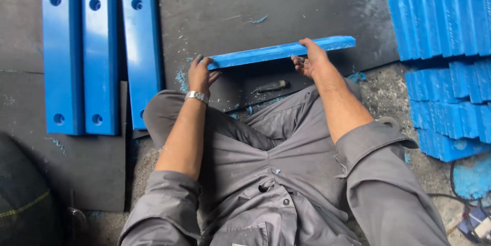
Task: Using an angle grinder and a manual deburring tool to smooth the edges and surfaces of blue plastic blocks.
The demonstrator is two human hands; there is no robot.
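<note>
Currently, the seated person is holding a long blue plastic bar [281,51] on its edge above a dark mat [245,5], just beyond the knees. The left hand [202,74] is gripping the bar's left end, fingers curled over the top and thumb underneath. The right hand [312,59] is gripping the bar right of its middle, fingers wrapped over the top edge, thumb on the near face. A silver wristwatch [196,95] is sitting on the left wrist. A small dark tool [271,87] is lying on the mat below the bar, apart from both hands. Three finished blue bars [97,57] with drilled holes are lying side by side to the left. A stack of blue bars [450,57] is standing at the right. Blue shavings [181,77] are lying scattered around the left hand.
</note>
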